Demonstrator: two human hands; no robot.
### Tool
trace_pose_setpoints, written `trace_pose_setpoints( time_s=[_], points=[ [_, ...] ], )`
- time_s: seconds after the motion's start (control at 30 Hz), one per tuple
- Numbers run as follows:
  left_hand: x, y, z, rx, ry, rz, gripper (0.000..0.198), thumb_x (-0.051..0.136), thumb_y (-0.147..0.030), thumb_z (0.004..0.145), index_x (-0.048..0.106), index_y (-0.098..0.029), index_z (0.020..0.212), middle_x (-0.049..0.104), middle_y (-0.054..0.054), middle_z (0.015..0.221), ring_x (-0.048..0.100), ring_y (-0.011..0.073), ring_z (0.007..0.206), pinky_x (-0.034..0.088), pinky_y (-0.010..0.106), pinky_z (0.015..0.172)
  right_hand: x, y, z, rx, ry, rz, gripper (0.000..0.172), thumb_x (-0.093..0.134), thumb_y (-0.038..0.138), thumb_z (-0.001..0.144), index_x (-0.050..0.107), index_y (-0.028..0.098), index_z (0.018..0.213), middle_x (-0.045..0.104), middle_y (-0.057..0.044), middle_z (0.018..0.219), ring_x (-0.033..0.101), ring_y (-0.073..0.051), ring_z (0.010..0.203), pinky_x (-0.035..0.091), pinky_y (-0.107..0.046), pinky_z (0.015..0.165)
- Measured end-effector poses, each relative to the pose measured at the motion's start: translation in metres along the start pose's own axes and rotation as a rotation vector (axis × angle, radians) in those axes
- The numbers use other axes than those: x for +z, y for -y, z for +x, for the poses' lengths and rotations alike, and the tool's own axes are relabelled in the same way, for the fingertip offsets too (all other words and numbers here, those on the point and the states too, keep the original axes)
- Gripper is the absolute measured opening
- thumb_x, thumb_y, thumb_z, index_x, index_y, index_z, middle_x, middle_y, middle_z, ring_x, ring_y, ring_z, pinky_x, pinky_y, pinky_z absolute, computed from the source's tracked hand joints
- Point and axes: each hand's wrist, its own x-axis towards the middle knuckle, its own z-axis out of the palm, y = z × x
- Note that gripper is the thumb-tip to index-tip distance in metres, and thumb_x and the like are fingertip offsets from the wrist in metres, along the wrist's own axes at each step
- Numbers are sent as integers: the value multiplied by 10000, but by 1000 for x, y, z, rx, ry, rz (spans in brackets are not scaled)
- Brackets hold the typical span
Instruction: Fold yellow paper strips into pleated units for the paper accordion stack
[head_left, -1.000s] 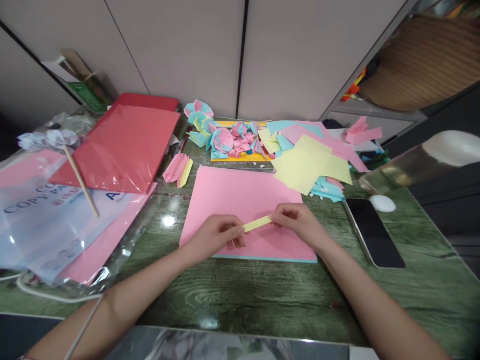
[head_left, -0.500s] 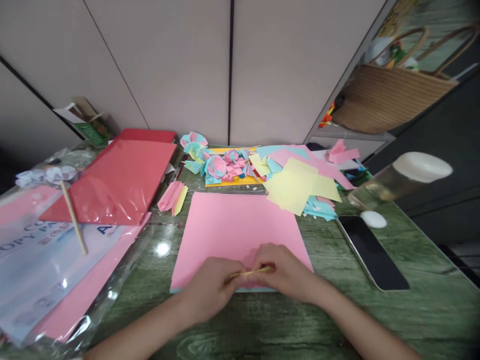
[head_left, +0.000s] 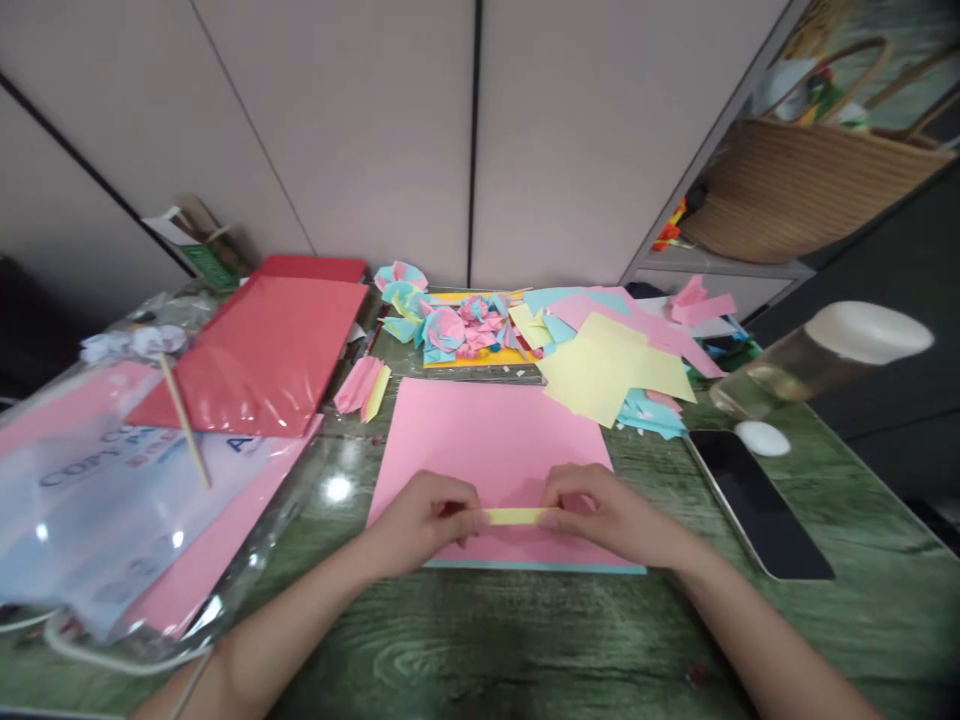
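A narrow yellow paper strip [head_left: 514,516], apparently folded, stretches level between my two hands. My left hand [head_left: 429,520] pinches its left end between thumb and fingers. At the other end, my right hand [head_left: 600,510] grips it the same way. Both hands are over the near half of a large pink paper sheet [head_left: 480,430], which has a blue edge showing beneath it at the front. The strip's ends are hidden under my fingers.
Yellow paper pieces [head_left: 600,370] overlap the sheet's far right corner. Paper flowers [head_left: 450,330] lie behind it. To the right are a phone [head_left: 757,505] and a bottle with a white lid [head_left: 870,330]. Red packets [head_left: 262,350] and a wooden stick [head_left: 185,420] lie left.
My hands have moved apart, and the yellow strip now shows its flat side between them instead of a thin edge. The camera view has shifted slightly.
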Motion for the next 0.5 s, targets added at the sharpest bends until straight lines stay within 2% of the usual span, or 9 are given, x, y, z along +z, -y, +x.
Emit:
trace_pose_setpoints(
  time_s=[0.07,0.13,0.17,0.23,0.3,0.37,0.4,0.47,0.5],
  points=[
    [-5,0,0,20,52,-3,295,551,-363,792,576,-135,606,537,-31,536,495,82,525,371,168,517,-4,2,-2,26,42,18,255,540,395,806,655,184,721,575,6,681,478,-105,661,346,-232,628],
    [-10,0,-1,32,54,19,284,562,-375,784,594,-143,624,562,-28,542,522,89,523,391,171,515,-10,1,-2,67,69,68,241,586,378,770,659,177,660,587,-1,662,495,-109,642,349,-238,612],
    [-13,-1,-2,35,12,41,279,544,-379,799,600,-148,652,576,-23,568,536,95,546,402,177,532,-13,0,0,102,67,130,229,612,365,748,659,171,637,597,-4,644,500,-110,622,352,-241,606],
    [-18,-4,-4,37,-146,96,286,431,-370,867,607,-157,792,612,8,708,563,113,653,426,203,612,-18,-4,7,169,-57,241,223,650,364,704,653,154,628,601,-9,603,511,-113,586,363,-244,578],
    [-18,-7,-8,46,-278,147,296,357,-362,898,581,-172,941,618,35,845,570,129,752,439,233,683,-17,-5,23,196,-207,265,290,559,410,771,629,152,660,592,-7,610,506,-102,573,375,-240,567],
    [-8,-7,-13,68,-317,184,282,385,-382,887,573,-192,976,617,32,861,575,135,769,448,246,702,-9,-1,46,226,-295,297,298,543,427,778,609,144,708,598,-14,632,514,-101,556,403,-246,561],
    [2,-6,-17,82,-320,198,274,408,-393,877,579,-198,966,618,23,836,577,135,755,453,246,701,-2,3,60,240,-312,312,278,557,412,776,610,140,794,608,-20,663,539,-110,581,430,-257,586],
    [31,1,-25,109,-309,235,258,462,-409,851,593,-202,932,619,7,774,580,133,716,461,246,691,16,15,93,266,-317,333,293,537,377,810,581,127,956,623,-41,766,577,-127,656,473,-292,644],
    [49,6,-31,160,-327,308,264,455,-415,854,596,-204,927,617,0,746,579,129,696,463,244,684,26,21,110,276,-309,341,298,512,363,835,558,131,1016,616,-54,883,587,-136,738,487,-316,685]
  ],
)
